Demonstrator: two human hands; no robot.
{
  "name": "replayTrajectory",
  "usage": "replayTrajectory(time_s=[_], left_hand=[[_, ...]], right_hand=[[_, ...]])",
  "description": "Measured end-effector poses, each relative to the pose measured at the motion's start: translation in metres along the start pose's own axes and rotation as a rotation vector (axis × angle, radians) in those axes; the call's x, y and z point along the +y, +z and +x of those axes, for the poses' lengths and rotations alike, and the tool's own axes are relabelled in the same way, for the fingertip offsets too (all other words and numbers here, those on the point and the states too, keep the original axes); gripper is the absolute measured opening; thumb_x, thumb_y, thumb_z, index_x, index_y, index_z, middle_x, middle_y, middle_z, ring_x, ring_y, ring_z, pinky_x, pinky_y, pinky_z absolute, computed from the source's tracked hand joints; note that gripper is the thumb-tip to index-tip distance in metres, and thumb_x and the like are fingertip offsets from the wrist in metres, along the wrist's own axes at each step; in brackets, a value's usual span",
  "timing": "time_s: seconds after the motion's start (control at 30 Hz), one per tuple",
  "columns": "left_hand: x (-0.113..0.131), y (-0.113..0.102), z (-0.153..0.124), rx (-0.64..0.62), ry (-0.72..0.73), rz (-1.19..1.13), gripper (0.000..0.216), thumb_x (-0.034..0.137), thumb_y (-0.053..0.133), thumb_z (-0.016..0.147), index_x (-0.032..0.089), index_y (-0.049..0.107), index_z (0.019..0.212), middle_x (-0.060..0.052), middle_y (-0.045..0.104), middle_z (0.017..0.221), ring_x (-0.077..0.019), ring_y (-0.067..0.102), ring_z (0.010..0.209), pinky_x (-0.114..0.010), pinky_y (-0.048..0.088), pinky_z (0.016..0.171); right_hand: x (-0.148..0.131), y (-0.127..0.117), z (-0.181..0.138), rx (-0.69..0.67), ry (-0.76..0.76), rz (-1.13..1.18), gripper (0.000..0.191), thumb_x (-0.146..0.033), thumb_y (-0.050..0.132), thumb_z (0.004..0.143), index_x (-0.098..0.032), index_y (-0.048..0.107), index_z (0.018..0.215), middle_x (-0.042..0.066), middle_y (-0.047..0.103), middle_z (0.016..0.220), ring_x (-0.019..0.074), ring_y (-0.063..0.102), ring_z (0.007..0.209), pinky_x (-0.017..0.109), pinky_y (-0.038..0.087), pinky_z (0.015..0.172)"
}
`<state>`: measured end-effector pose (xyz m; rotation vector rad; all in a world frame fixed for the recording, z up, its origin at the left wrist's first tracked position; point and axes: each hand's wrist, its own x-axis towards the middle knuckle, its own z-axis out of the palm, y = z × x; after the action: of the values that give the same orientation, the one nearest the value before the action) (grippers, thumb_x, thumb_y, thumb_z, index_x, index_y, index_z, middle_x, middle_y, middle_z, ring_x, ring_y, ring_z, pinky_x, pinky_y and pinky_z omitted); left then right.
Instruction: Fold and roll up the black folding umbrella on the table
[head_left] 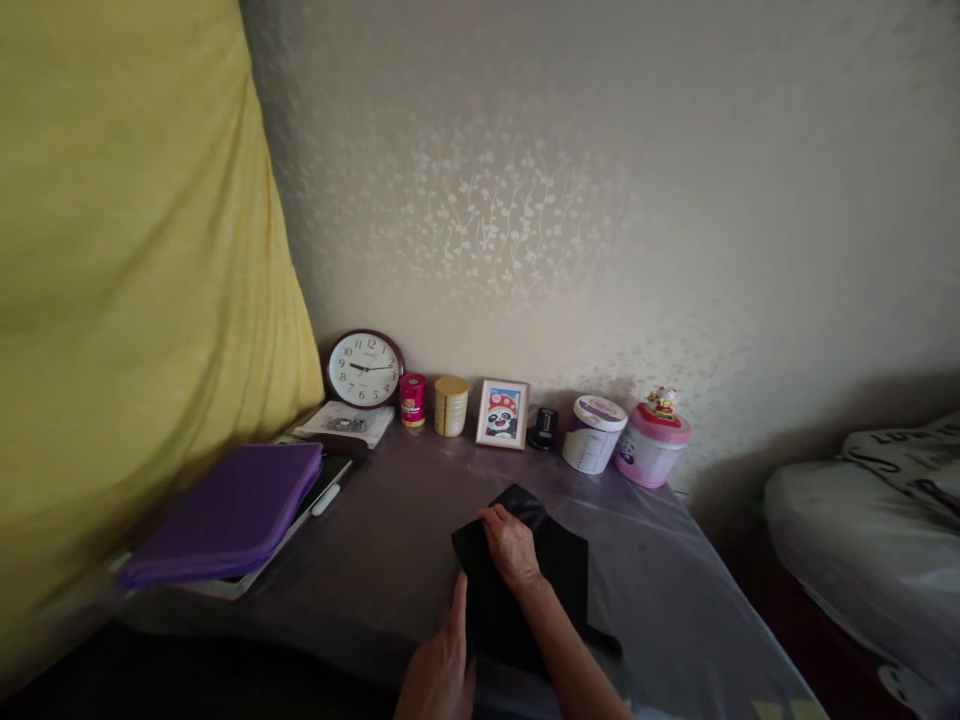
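A black, flat, foldable item (555, 570) lies on the table close to me, perhaps a cloth bag, though its kind is not certain. Its top is partly folded, and a narrow strip sticks out at its lower right. My right hand (511, 548) is over its upper left part, with curled fingers gripping the material near the edge. Seen edge-on, my left hand (442, 660) rests along the item's left side with its fingers stretched out. The thumb is partly visible beside the black material.
Along the wall stand a clock (365, 369), a pink tin (412, 400), a yellow can (451, 407), a panda picture frame (502, 414), a small black device (544, 428), a white-purple tub (594, 435) and a pink tub (651, 447). Left lies a purple folder (225, 510) beside a white pen (325, 500).
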<state>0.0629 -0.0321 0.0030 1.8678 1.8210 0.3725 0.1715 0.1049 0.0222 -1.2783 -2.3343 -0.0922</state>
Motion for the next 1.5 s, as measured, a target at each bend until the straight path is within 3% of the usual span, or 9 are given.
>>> replayTrajectory(time_s=[0.1,0.23,0.5,0.67,0.8,1.0,1.23,1.37,1.5], left_hand=[[0.005,-0.005,-0.001,-0.013,0.044,0.018,0.083,0.006,0.038,0.074,0.024,-0.012,0.138,-0.010,0.052,0.120,-0.0184,0.059,0.092,-0.026,0.041,0.078],[0.010,-0.013,0.000,-0.079,0.097,0.158,0.080,0.005,0.038,0.073,0.035,-0.001,0.137,-0.008,0.057,0.103,-0.0201,0.061,0.084,-0.030,0.043,0.072],[0.006,-0.008,0.001,-0.051,0.105,0.116,0.077,0.012,0.041,0.074,0.024,0.003,0.139,-0.008,0.057,0.107,-0.0189,0.059,0.089,-0.028,0.043,0.076],[0.005,-0.005,0.002,-0.056,0.067,0.099,0.074,0.011,0.041,0.074,0.022,0.008,0.139,-0.009,0.056,0.110,-0.0183,0.058,0.091,-0.027,0.042,0.078],[0.006,-0.004,0.003,-0.055,0.042,0.054,0.079,0.011,0.040,0.075,0.020,-0.003,0.139,-0.009,0.056,0.112,-0.0171,0.058,0.090,-0.025,0.042,0.077],[0.008,-0.004,0.002,-0.095,-0.050,0.045,0.075,0.015,0.039,0.076,0.013,-0.001,0.139,-0.012,0.050,0.123,-0.0196,0.056,0.098,-0.028,0.041,0.083],[0.018,-0.010,0.001,-0.144,-0.115,0.018,0.072,0.011,0.037,0.076,0.016,0.002,0.140,-0.011,0.051,0.121,-0.0185,0.056,0.096,-0.027,0.041,0.081],[0.018,-0.007,0.000,-0.121,-0.107,0.042,0.071,0.011,0.036,0.076,0.016,0.003,0.140,-0.012,0.053,0.118,-0.0205,0.057,0.092,-0.029,0.042,0.077],[0.014,0.003,0.000,-0.077,-0.072,0.067,0.072,0.010,0.036,0.076,0.015,0.002,0.140,-0.013,0.053,0.115,-0.0193,0.059,0.086,-0.028,0.042,0.071]], right_hand=[[0.001,0.001,0.001,-0.025,-0.024,-0.045,0.022,-0.018,0.035,0.089,-0.024,0.057,0.090,0.000,0.059,0.081,0.0111,0.057,0.073,0.018,0.039,0.062],[0.001,0.002,0.007,-0.064,-0.037,-0.061,0.021,-0.018,0.038,0.088,-0.024,0.058,0.087,0.000,0.060,0.079,0.0115,0.058,0.072,0.018,0.040,0.060],[-0.008,-0.023,-0.031,0.006,-0.142,0.304,0.022,-0.022,0.037,0.090,-0.023,0.057,0.099,0.003,0.063,0.092,0.0143,0.058,0.087,0.027,0.045,0.080],[-0.002,-0.023,-0.051,-0.022,-0.234,0.300,0.023,-0.019,0.040,0.088,-0.023,0.060,0.100,0.004,0.062,0.106,0.0174,0.055,0.101,0.039,0.039,0.093],[0.018,-0.012,-0.034,-0.035,-0.241,0.253,0.023,-0.023,0.044,0.087,-0.022,0.060,0.103,0.005,0.062,0.109,0.0201,0.048,0.112,0.045,0.033,0.098],[0.052,-0.002,0.000,-0.082,-0.216,0.168,0.024,-0.026,0.040,0.089,-0.023,0.063,0.097,0.003,0.064,0.106,0.0185,0.048,0.111,0.043,0.028,0.100],[0.089,-0.002,0.033,-0.079,-0.029,0.002,0.028,-0.022,0.037,0.089,-0.021,0.065,0.088,0.005,0.066,0.095,0.0197,0.055,0.098,0.038,0.036,0.089],[0.061,-0.015,0.025,0.003,-0.050,0.066,0.028,-0.024,0.036,0.090,-0.017,0.060,0.100,0.010,0.062,0.107,0.0211,0.049,0.108,0.040,0.033,0.094],[0.012,-0.014,-0.003,-0.219,-0.416,0.273,0.026,-0.029,0.037,0.091,-0.021,0.062,0.092,0.002,0.066,0.090,0.0140,0.052,0.103,0.031,0.033,0.094]])
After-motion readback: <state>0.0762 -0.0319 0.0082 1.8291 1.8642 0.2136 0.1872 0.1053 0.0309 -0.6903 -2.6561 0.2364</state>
